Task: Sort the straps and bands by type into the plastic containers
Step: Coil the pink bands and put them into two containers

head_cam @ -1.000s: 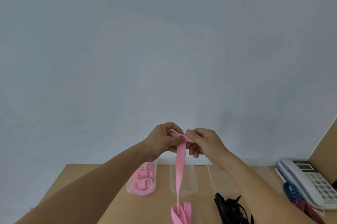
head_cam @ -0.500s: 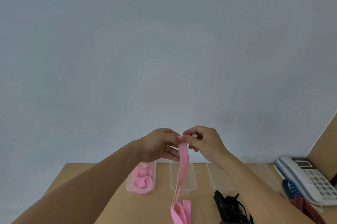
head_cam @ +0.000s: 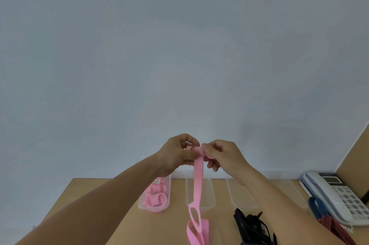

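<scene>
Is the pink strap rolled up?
No. The pink strap hangs down long; the left hand and right hand pinch only its top end.

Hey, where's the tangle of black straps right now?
In the head view, the black straps lie on the table at lower right of centre, just in front of a clear container, between the hanging pink strap and the right forearm.

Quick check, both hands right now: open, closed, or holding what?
Left hand: closed, pinching the top end of the pink strap.
Right hand: closed, pinching the same top end of that strap.
</scene>
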`<action>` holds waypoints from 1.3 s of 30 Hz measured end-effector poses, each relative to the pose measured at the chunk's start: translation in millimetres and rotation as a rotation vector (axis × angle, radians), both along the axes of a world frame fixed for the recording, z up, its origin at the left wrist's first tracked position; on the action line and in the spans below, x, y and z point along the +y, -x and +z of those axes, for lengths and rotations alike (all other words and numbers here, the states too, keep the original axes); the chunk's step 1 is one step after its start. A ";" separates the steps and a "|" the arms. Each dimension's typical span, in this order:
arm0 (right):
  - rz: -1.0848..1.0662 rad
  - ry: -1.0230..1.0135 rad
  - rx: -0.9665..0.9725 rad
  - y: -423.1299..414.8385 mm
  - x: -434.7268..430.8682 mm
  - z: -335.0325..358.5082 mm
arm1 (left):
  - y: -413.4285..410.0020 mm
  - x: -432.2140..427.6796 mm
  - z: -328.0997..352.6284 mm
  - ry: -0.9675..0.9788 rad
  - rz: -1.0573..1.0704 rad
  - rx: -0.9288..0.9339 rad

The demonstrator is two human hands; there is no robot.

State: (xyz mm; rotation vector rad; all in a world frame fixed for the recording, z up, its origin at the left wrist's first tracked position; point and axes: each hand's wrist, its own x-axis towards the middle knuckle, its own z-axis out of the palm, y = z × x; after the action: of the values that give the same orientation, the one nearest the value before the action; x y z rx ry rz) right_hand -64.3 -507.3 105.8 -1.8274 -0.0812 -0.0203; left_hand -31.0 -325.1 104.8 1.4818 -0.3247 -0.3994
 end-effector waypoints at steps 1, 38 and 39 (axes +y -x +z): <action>0.003 0.001 -0.002 0.4 0.8 -0.6 | 0.8 -0.5 -0.8 0.002 0.012 -0.014; -0.032 0.003 -0.096 -1.8 2.8 -5.1 | 1.1 9.0 4.9 -0.207 -0.114 0.122; -0.033 -0.001 -0.100 -1.6 3.0 -5.4 | 0.1 9.9 5.0 -0.219 -0.115 0.127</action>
State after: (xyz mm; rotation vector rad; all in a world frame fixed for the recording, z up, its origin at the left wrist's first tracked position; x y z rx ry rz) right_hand -62.7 -504.3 100.4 -1.8266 -0.1211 -0.1350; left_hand -31.1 -315.2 109.8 1.6469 -0.2720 -0.6350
